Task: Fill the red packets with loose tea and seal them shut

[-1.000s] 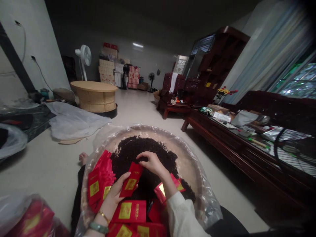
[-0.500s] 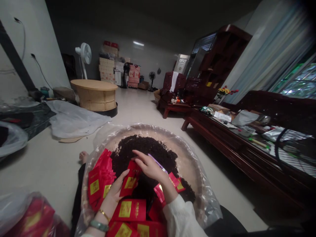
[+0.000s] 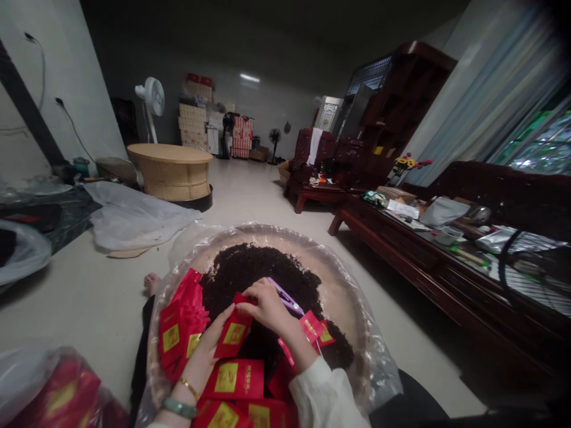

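Note:
My left hand (image 3: pixel 213 337) grips a red packet with a gold label (image 3: pixel 234 334) by its left side. At the packet's top edge, my right hand (image 3: pixel 266 303) is closed with thumb and fingers on it. Beneath both hands is a round, shallow basket (image 3: pixel 345 285) lined with clear plastic. It holds a heap of dark loose leaves (image 3: pixel 263 261). Beside my right hand lies a purple handled tool (image 3: pixel 285 297), partly hidden. More red packets (image 3: pixel 238 379) lie at the near side, with a pile of red packets (image 3: pixel 176 324) at the left.
At lower left is a plastic bag of red packets (image 3: pixel 66 392). A clear plastic sheet (image 3: pixel 138 214) lies on the floor near a round wooden table (image 3: pixel 172 169). To the right stands a long, cluttered dark wooden table (image 3: pixel 401 261); a fan (image 3: pixel 535 273) is at the right edge.
My right hand has drawn in its outstretched fingers and closed on the packet's top edge. More of the purple tool shows. My left hand keeps its hold.

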Available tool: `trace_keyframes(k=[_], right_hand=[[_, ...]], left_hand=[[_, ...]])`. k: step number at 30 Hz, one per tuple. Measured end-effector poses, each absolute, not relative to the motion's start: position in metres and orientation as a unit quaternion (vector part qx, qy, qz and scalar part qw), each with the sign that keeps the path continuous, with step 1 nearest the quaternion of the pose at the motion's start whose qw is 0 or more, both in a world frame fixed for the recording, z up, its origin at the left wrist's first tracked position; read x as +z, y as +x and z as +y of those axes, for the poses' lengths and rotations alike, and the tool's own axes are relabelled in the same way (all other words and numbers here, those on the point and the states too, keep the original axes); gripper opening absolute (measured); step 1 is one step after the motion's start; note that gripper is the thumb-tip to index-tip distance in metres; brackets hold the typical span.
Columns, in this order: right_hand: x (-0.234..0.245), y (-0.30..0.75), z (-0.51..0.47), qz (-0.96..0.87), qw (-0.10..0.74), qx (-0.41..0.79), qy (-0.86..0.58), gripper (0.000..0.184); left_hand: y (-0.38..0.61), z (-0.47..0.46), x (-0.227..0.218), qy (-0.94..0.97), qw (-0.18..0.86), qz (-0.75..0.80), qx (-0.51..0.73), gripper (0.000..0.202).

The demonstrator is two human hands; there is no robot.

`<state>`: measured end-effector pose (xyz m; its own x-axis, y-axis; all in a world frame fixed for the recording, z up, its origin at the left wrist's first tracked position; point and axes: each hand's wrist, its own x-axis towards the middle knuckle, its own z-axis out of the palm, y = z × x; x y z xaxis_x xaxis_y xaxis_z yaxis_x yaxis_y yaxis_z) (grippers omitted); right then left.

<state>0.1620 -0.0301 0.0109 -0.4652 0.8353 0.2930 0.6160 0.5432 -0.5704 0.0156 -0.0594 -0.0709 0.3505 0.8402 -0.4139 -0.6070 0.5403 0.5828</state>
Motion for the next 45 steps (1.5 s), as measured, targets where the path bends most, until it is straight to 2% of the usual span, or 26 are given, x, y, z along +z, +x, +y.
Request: trace_keyframes(k=[3, 9, 15, 20, 22, 26, 29, 32, 37, 39, 42, 45], right_hand=[[0.005, 0.163, -0.025, -0.82, 0.284, 0.199, -0.456, 0.008], [0.003, 0.17, -0.02, -0.775, 0.35, 0.168, -0.499, 0.009], [0.009, 0.17, -0.022, -0.785, 0.323, 0.239, -0.472, 0.032], [0.004, 0.168, -0.022, -0.821, 0.288, 0.219, -0.441, 0.036], [0.001, 0.168, -0.022, -0.809, 0.322, 0.225, -0.437, 0.035], [-0.006, 0.174, -0.016, -0.703, 0.477, 0.253, -0.464, 0.03], [-0.009, 0.181, -0.012, -0.676, 0.518, 0.232, -0.47, 0.029], [-0.009, 0.184, -0.015, -0.689, 0.516, 0.234, -0.452, 0.028], [-0.004, 0.178, -0.026, -0.727, 0.472, 0.284, -0.411, 0.02], [-0.004, 0.175, -0.027, -0.738, 0.44, 0.288, -0.422, 0.022], [-0.01, 0.172, -0.025, -0.726, 0.412, 0.299, -0.462, 0.012], [-0.018, 0.171, -0.023, -0.698, 0.418, 0.326, -0.482, 0.017]], left_hand=[[0.017, -0.059, -0.071, 0.17, 0.817, 0.337, 0.437, 0.039], [0.021, -0.066, -0.066, 0.288, 0.797, 0.323, 0.422, 0.047], [0.026, -0.07, -0.064, 0.339, 0.778, 0.355, 0.393, 0.048], [0.028, -0.071, -0.062, 0.368, 0.771, 0.36, 0.375, 0.048], [0.027, -0.072, -0.061, 0.373, 0.764, 0.367, 0.378, 0.046], [0.024, -0.071, -0.059, 0.347, 0.728, 0.379, 0.453, 0.041], [0.025, -0.069, -0.06, 0.311, 0.684, 0.39, 0.532, 0.049], [0.029, -0.067, -0.064, 0.33, 0.655, 0.41, 0.542, 0.052], [0.032, -0.064, -0.07, 0.392, 0.627, 0.436, 0.512, 0.042], [0.031, -0.063, -0.069, 0.419, 0.632, 0.439, 0.482, 0.039], [0.031, -0.065, -0.067, 0.446, 0.652, 0.435, 0.433, 0.035], [0.032, -0.068, -0.066, 0.446, 0.683, 0.408, 0.41, 0.036]])
